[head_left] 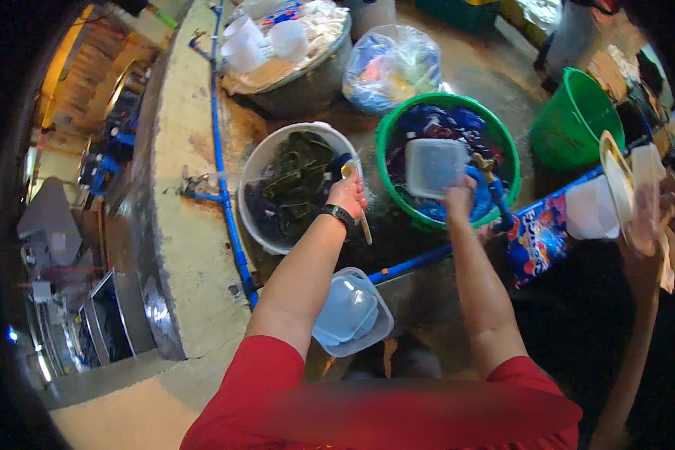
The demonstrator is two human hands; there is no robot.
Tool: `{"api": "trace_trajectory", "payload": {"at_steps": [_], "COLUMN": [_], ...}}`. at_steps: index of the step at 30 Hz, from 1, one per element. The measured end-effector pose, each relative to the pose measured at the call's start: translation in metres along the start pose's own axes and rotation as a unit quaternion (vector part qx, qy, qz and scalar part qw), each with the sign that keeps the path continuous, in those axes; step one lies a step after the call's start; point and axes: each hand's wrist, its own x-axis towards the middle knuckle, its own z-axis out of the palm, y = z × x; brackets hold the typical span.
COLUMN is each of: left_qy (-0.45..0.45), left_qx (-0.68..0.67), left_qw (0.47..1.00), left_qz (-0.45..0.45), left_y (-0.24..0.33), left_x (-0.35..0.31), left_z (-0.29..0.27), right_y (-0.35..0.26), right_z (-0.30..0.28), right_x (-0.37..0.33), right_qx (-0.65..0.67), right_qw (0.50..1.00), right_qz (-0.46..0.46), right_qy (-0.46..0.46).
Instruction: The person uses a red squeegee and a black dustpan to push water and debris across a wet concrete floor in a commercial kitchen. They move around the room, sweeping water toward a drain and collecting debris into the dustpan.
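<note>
Nearest, below the forearms, a square clear plastic tub with a pale blue lid (352, 311) sits on the wet floor. Beyond it a blue pipe (409, 266) runs crosswise and passes beneath the right forearm.

The left hand (347, 195) is closed narrowly around a slim, spoon-like utensil (367, 229), its pale handle pointing down and toward the person. This hand is at the right rim of a whitish bucket (251, 214), which holds dark cloth (296, 169) in water. The right hand (460, 199) grips the near right corner of a translucent rectangular food container (436, 166), which is above a round green basin (512, 150) of blue and dark red laundry (446, 120).

Just right of that container, a brass tap (484, 163) on a blue riser stands in the way over the basin's edge. Farther right are a colourful detergent packet (538, 241), a white plastic tub (591, 208) and a tilted green bucket (574, 124). To the left, a yellowish wall ledge (191, 142) borders the washing area.

Behind the basin rests a knotted-looking clear plastic bag (392, 69) of coloured contents; beside it, a large dark tub (307, 88) carries white cups (289, 41) and pale cloth (324, 26).
</note>
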Motion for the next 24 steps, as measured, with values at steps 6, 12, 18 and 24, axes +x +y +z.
{"api": "trace_trajectory", "payload": {"at_steps": [6,12,18,24], "left_qy": [0.076,0.096,0.084,0.372], "left_qx": [0.111,0.085,0.117,0.520], "left_qw": [0.985,0.986,0.980,0.585], "left_qz": [0.111,0.109,0.138,0.499], "left_y": [0.054,0.081,0.080,0.186], "left_x": [-0.034,-0.044,-0.064,-0.107], "left_z": [-0.044,-0.116,-0.099,-0.144], "right_y": [0.048,0.029,0.048,0.105], "right_z": [-0.012,0.020,0.028,-0.006], "right_x": [0.109,0.128,0.148,0.202], "right_qx": [0.432,0.430,0.431,0.049], "right_qw": [0.889,0.901,0.901,0.969], "right_qz": [0.153,0.051,0.009,-0.211], "right_qy": [0.019,0.029,-0.048,-0.117]}}
